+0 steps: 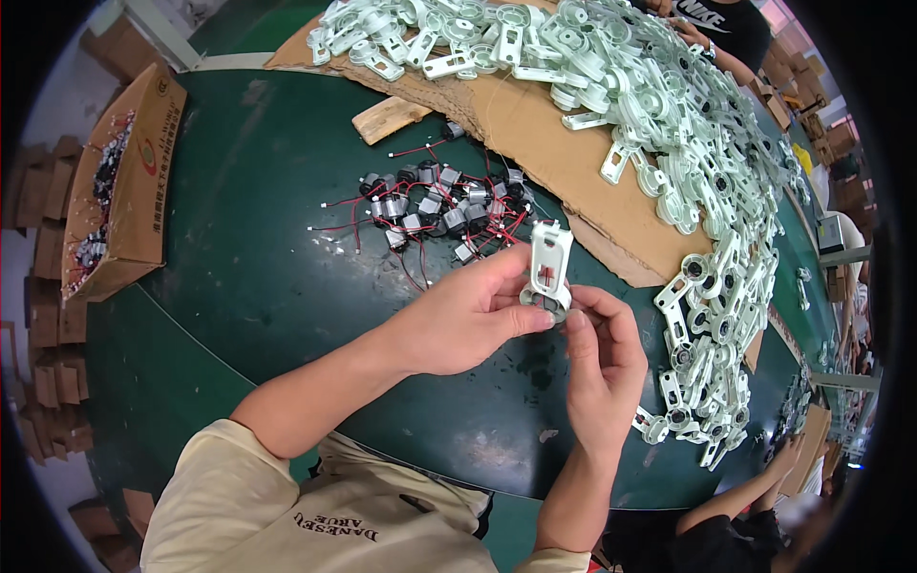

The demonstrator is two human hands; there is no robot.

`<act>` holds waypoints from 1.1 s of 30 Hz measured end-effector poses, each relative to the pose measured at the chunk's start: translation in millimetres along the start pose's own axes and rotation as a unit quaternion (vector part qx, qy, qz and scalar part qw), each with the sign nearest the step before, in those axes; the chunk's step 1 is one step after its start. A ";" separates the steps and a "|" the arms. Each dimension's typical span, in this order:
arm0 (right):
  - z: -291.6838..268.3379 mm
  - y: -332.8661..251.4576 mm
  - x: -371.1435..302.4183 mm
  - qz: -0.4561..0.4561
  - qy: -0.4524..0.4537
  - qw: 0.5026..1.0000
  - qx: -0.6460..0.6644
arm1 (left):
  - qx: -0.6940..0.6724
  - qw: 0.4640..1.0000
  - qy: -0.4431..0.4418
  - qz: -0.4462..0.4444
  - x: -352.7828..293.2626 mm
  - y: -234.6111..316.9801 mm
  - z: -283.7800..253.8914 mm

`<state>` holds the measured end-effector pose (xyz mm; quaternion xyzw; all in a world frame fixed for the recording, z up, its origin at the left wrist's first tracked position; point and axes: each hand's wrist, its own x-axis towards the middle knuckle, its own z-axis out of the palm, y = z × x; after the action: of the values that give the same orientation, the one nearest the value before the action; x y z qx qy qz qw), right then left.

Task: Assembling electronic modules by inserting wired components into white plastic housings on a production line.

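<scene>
Between my two hands, above the green table point(315, 306), stands a pale green plastic housing point(551, 250) with a long slotted handle pointing away and a round end toward me. My left hand point(468, 310) pinches the round end from the left. My right hand point(604, 358) has its thumb and fingers closed on the same end from the right. A bit of red wire shows in the slot; whatever sits inside the round end is mostly hidden by fingers. Just beyond lies a loose heap of small silver motors point(454, 210) with red and black leads and white plugs.
Many like housings point(611, 67) pile on cardboard point(535, 134) at the far side. Others with dark round inserts point(707, 334) lie at the right. A wooden block point(390, 119) sits behind the motors. A carton point(134, 181) stands at the left. Other people work at far right and near right.
</scene>
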<state>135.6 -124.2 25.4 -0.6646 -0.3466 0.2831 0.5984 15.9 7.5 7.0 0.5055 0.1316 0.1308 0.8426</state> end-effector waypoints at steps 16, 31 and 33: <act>2.5 5.0 -1.0 0.007 0.035 0.998 0.056 | -0.021 0.999 0.020 -0.035 2.4 -1.2 5.7; 6.7 9.9 -0.4 0.106 0.051 0.962 0.246 | 0.148 0.984 0.079 0.066 -2.9 -24.3 21.6; 5.6 7.6 2.6 0.127 0.046 0.964 0.231 | 0.111 0.988 0.096 0.050 -2.2 -19.4 25.8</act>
<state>133.7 -119.1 17.3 -0.5591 -0.1573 0.3983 0.7100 24.7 -23.2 1.8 0.5870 0.2003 0.2056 0.7570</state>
